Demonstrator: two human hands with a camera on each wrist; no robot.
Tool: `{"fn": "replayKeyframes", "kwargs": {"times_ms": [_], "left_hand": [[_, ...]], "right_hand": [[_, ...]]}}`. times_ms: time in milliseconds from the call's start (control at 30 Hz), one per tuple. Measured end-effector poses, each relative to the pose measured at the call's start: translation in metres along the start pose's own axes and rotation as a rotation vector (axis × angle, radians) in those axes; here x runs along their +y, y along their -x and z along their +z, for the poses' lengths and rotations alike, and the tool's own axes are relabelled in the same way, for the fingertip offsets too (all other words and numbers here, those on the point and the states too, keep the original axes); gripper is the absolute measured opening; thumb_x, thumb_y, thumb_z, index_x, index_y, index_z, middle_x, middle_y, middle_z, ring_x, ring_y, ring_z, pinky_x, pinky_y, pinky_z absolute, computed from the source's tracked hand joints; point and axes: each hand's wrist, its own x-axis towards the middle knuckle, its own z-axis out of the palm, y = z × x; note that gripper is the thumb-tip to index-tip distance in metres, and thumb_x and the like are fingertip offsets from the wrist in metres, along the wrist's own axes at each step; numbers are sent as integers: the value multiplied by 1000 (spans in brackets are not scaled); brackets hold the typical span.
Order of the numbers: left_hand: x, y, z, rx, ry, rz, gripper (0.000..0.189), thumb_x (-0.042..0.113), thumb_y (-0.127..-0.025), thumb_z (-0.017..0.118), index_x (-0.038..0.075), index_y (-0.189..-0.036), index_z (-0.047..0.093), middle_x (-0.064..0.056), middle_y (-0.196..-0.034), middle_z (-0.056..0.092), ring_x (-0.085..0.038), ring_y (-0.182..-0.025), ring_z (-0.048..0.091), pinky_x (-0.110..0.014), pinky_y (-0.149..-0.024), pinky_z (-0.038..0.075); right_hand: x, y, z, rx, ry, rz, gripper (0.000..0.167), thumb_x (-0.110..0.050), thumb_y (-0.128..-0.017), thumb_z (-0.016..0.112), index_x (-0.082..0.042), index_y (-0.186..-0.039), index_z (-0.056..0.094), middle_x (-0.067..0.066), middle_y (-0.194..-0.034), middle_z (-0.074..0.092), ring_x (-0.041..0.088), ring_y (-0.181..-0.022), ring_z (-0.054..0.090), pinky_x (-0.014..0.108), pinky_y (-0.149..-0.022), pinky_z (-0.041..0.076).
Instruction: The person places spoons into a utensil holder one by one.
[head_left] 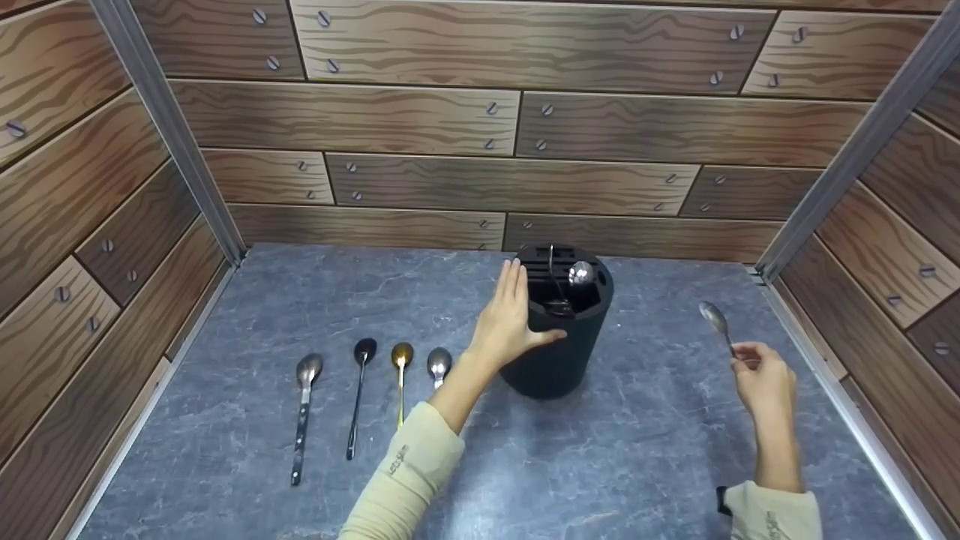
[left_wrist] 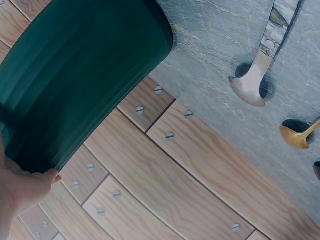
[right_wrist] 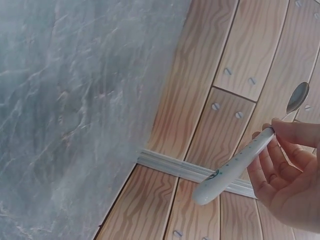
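In the head view my right hand (head_left: 766, 379) pinches a spoon (head_left: 715, 318) near the table's right side. The right wrist view shows its white handle (right_wrist: 235, 167), dotted with green, sticking out past my thumb and fingers. My left hand (head_left: 504, 322) lies against the left side of a dark green utensil holder (head_left: 555, 360), fingers straight and thumb spread across its front. A shiny spoon (head_left: 580, 274) and a thin dark utensil stand in the holder's slotted black top. Left of that arm lie a dark spoon (head_left: 365, 351), a gold spoon (head_left: 403, 355) and a silver spoon (head_left: 439, 363).
Farthest left lies a spoon with a dark, studded handle (head_left: 300, 442). The blue-grey marbled tabletop (head_left: 645, 465) is enclosed by wood-patterned walls (head_left: 420, 120) at the back and both sides. Metal strips run along the corners and lower edges.
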Motion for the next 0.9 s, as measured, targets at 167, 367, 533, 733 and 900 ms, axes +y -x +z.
{"fn": "replayKeyframes", "kwargs": {"times_ms": [167,367,533,733,900], "left_hand": [[0,1,0,2,2,0,115,71,-68,59,-11,-140,22,-24,-146,19,-32,-136,13,-32,-104,25],[0,0,0,-8,4,-2,115,71,-68,59,-11,-140,22,-24,-146,19,-31,-136,11,-31,-105,23],[0,0,0,-8,20,-8,115,70,-68,60,-11,-140,21,-24,-146,19,-31,-136,11,-31,-103,27],[0,0,0,-5,16,-7,116,71,-68,59,-11,-140,21,-24,-146,19,-31,-136,12,-31,-104,25],[0,-1,-1,-15,16,-12,115,70,-68,60,-11,-140,21,-23,-147,18,-31,-136,11,-31,-104,26]], "right_hand": [[-9,0,1,36,-3,-36,19,0,-86,57,4,-104,61,23,-99,61,37,-90,57,47,-79,38],[-24,0,0,51,-19,-44,19,-2,-87,58,1,-105,62,20,-101,62,35,-92,58,44,-79,39],[-37,0,0,62,-59,-74,19,0,-86,58,3,-104,62,19,-100,60,34,-92,59,42,-82,41],[-54,0,-2,74,-68,-93,19,-2,-86,60,0,-104,62,17,-102,62,33,-92,60,41,-82,40],[-71,-1,0,113,-101,-122,17,-2,-84,62,0,-102,64,12,-98,64,14,-82,61,26,-75,42]]}}
